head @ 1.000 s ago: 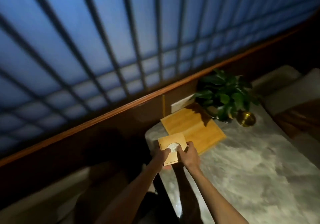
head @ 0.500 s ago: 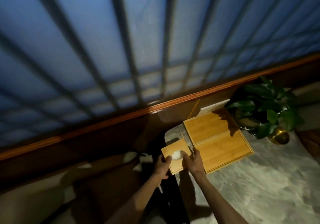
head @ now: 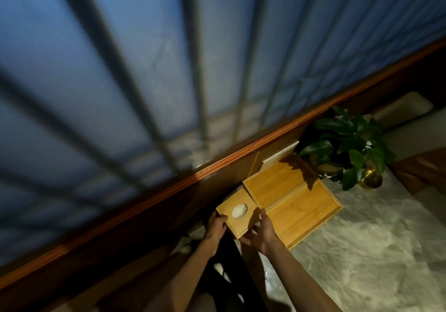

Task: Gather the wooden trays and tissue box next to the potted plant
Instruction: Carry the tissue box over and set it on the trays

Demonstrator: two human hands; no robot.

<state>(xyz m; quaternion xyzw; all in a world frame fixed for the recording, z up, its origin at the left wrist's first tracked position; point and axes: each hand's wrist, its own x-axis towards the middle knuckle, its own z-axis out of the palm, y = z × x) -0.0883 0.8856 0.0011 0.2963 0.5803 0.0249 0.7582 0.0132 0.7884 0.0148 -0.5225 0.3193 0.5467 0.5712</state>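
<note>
Your left hand (head: 216, 226) and right hand (head: 261, 233) clamp the square bamboo tissue box (head: 237, 212) between them; it touches the flat wooden trays (head: 292, 203), with the leafy potted plant (head: 345, 143) at two o'clock.

Dim room, blue window (head: 144, 70) glow, blurred, edges warped.

Tissue box (head: 237, 212) left of trays (head: 293, 205), plant (head: 345, 143) behind.

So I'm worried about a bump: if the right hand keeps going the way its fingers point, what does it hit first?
Probably the nearer wooden tray, just beyond the right hand; depth is uncertain.
</note>
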